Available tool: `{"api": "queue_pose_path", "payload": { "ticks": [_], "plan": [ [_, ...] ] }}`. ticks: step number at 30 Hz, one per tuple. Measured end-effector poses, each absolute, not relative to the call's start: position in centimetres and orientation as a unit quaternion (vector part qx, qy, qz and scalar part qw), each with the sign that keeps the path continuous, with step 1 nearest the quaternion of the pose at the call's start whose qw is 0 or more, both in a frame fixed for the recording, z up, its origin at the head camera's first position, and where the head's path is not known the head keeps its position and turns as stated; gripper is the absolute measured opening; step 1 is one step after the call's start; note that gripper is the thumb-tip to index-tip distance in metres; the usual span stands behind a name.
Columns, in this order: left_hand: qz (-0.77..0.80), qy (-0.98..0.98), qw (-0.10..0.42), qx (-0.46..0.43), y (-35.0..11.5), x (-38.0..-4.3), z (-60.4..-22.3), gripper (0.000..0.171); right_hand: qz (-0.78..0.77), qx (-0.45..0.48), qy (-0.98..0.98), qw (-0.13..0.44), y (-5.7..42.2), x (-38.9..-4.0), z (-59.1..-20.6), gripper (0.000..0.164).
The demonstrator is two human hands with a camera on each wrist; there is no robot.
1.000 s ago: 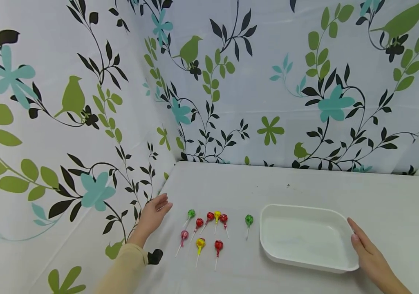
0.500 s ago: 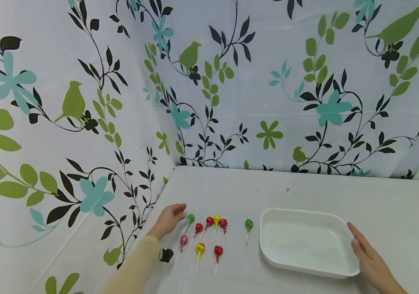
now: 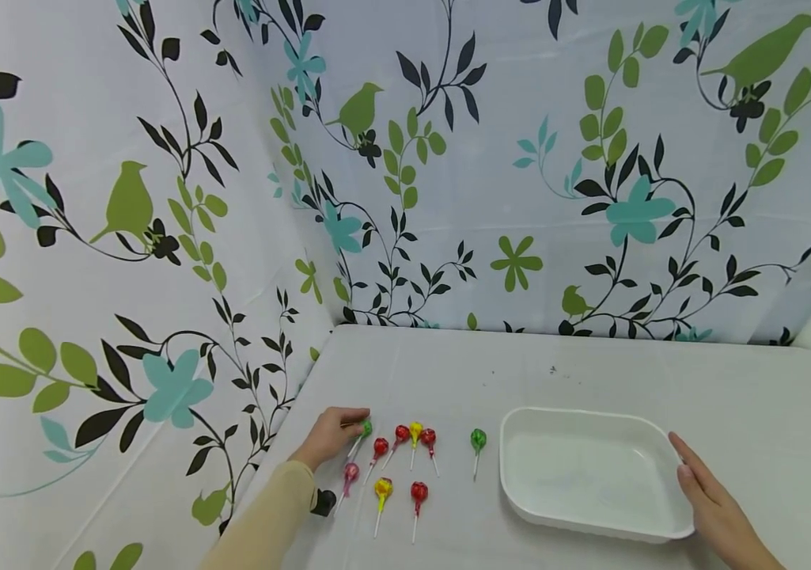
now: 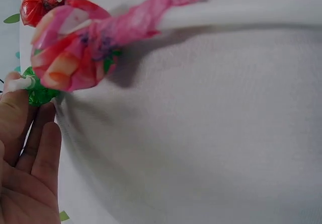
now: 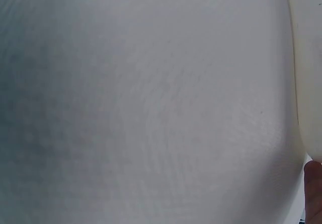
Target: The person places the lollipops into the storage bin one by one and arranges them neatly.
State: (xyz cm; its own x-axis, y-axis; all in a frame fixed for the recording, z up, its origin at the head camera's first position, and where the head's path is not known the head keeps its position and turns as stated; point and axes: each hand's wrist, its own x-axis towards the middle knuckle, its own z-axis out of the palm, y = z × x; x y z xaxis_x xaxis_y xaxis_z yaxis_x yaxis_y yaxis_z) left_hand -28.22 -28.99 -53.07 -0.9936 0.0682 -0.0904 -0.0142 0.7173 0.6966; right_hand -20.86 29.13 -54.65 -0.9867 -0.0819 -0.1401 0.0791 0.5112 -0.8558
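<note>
At the left end of the lollipops, my left hand [image 3: 330,437] pinches a green lollipop [image 3: 365,428] at its wrapped head. The left wrist view shows the thumb by its white stick and the fingers [image 4: 48,153] behind. A pink lollipop [image 4: 70,48] lies close to that camera. My right hand [image 3: 714,499] rests against the right wall of a white rectangular tray [image 3: 583,518], fingers straight along its side. The right wrist view catches only a fingertip [image 5: 314,176] at the tray's edge.
Red lollipops [image 3: 419,492] and yellow lollipops [image 3: 383,488] lie spread on the white table [image 3: 448,372]. Another green lollipop [image 3: 478,439] lies by itself just left of the tray. A patterned curtain [image 3: 519,158] hangs behind and along the left.
My left hand has moved right from the table's left edge to the green lollipop, and its fingers have closed on it. The right hand stays at the tray. The head view has shifted slightly.
</note>
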Motion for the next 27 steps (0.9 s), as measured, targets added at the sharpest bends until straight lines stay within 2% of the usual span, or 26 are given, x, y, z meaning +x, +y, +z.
{"api": "queue_pose_path", "payload": {
  "ticks": [9, 16, 27],
  "plan": [
    [0.356, 0.934, 0.041, 0.013, -28.9, -28.1, -53.8, 0.029, -0.51, -0.006, 0.857, 0.07, 29.2, -20.7, -55.0, 0.065],
    [0.351, 0.935, 0.006, 0.038, -29.1, -28.3, -54.1, 0.025, -0.502, 0.0, 0.862, 0.072, 29.0, -20.9, -54.8, 0.066],
    [0.371, 0.929, 0.003, 0.002, -28.8, -28.5, -54.3, 0.022, -0.499, -0.008, 0.865, 0.051, 29.1, -20.8, -55.2, 0.064]
  ]
}}
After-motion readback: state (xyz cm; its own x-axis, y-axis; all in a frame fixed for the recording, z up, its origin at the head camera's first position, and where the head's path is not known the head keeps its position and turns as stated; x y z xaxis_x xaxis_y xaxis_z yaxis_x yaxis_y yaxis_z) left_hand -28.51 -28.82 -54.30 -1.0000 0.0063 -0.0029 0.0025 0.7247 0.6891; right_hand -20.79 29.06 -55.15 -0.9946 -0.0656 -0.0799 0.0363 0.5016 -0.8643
